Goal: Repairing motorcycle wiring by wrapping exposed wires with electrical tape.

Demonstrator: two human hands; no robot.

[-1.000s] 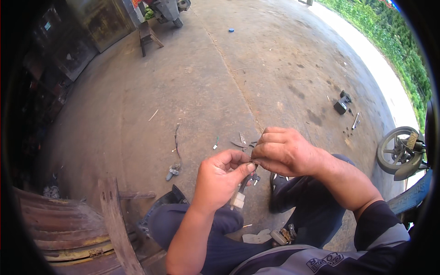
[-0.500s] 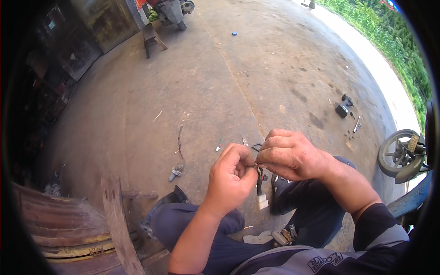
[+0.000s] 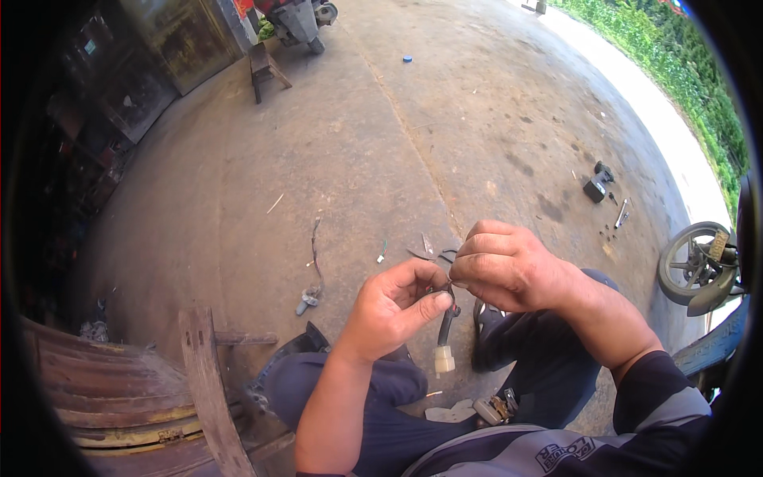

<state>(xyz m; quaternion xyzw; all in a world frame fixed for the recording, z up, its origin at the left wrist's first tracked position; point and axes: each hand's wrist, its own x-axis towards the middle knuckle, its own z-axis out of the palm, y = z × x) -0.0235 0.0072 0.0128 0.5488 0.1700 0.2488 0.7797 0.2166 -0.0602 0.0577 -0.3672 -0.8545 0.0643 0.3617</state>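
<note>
- the dark cable [image 3: 446,327] hangs between the hands and over the floor [image 3: 334,159], its pale connector [image 3: 443,360] dangling at the lower end, left free as far as i can see.
- the left hand [image 3: 397,310] pinches the cable between thumb and fingers, probably to steady it.
- the right hand [image 3: 505,266] has its fingertips pressed together at the cable's upper end, seemingly on a thin strand; the hands likely stay this close because the part is so small.
- a loose cable [image 3: 316,254] and a small white plug [image 3: 381,257] lie near on the floor, perhaps for easy reach.
- a dark curved thing [image 3: 311,339] beside the left knee [image 3: 302,385] might be a container; i can't see inside.
</note>
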